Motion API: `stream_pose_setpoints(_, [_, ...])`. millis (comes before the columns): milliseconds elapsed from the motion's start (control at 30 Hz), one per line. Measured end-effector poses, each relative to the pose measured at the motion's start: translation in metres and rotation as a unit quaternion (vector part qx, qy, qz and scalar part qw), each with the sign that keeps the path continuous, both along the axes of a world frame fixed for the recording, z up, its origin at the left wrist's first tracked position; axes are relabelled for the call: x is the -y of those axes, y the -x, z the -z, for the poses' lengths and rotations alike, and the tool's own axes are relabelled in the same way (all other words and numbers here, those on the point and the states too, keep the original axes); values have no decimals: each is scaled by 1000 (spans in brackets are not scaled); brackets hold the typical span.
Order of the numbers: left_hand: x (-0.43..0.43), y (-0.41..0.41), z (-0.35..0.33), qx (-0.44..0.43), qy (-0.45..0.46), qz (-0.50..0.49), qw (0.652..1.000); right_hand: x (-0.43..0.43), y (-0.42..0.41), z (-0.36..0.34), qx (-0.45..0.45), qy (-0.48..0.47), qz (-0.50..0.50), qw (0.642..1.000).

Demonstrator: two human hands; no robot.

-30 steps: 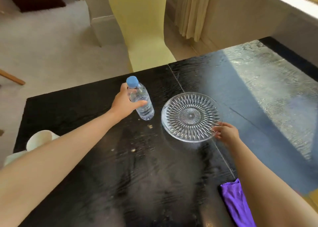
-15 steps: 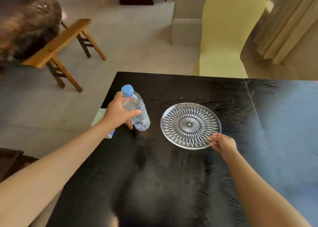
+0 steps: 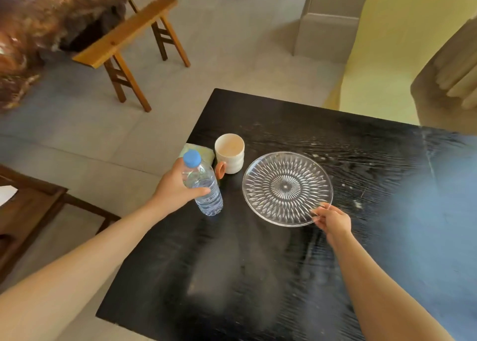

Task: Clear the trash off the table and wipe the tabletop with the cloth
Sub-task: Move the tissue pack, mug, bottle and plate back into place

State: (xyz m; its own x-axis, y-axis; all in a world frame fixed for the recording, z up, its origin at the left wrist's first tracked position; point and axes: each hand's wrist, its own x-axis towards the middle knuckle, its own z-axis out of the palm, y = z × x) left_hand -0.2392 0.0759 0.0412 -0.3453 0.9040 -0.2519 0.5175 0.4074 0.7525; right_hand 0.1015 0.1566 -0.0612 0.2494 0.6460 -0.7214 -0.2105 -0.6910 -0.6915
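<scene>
The left hand (image 3: 178, 188) is wrapping its fingers around a clear water bottle (image 3: 205, 187) with a blue cap, standing upright near the black table's (image 3: 232, 276) left edge. The right hand (image 3: 333, 220) is pinching the near rim of a cut-glass plate (image 3: 286, 188); whether the plate is lifting off the wood is hard to tell. Pale crumbs (image 3: 357, 203) are lying right of the plate. A cream mug (image 3: 229, 153) is now showing beside the bottle, unseen half a second ago.

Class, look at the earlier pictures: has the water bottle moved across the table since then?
Yes. The water bottle, held by the left hand, has shifted toward the table's left edge, near the mug.
</scene>
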Motion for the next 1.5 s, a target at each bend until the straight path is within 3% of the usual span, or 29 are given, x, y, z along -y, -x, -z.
stream_pose_setpoints(267, [-9,5,13,9,-4,-9,1000,6,10,12,19,28,17,999])
stream_pose_setpoints(600, [-24,-20,16,14,-17,48,999,-3,10,32,218,44,-61,973])
stream_pose_setpoints(767, [-35,-30,19,6,-30,44,999,-4,3,38,267,47,-82,959])
stream_pose_setpoints(1100, [-57,-46,31,-21,-38,59,997,0,2,37,251,46,-68,964])
stream_pose_setpoints(1500, [-55,-33,40,11,-37,119,992,14,5,33,246,40,-73,966])
